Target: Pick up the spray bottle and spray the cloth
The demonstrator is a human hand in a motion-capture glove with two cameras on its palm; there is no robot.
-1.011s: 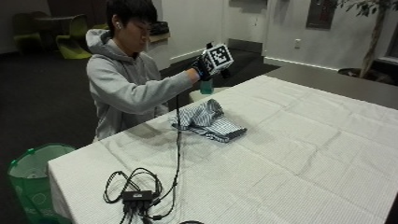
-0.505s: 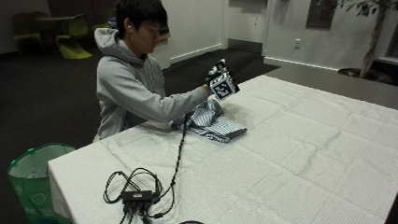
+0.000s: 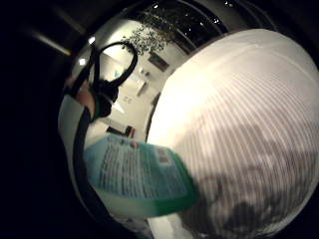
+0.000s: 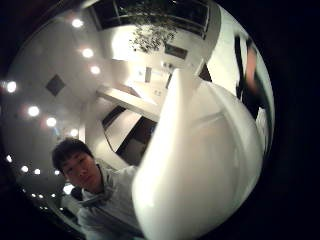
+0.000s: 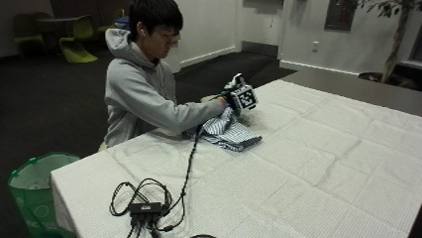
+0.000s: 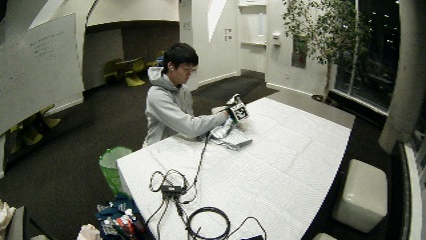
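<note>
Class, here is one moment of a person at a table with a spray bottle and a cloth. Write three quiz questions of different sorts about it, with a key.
1. True or false: the striped cloth lies on the white tablecloth.
2. What does the gloved right hand hold? A) a mug B) the spray bottle C) scissors
3. Fill in: beside the table, on the floor, stands a green ____.

Key: 1 true. 2 B. 3 bin.
</note>
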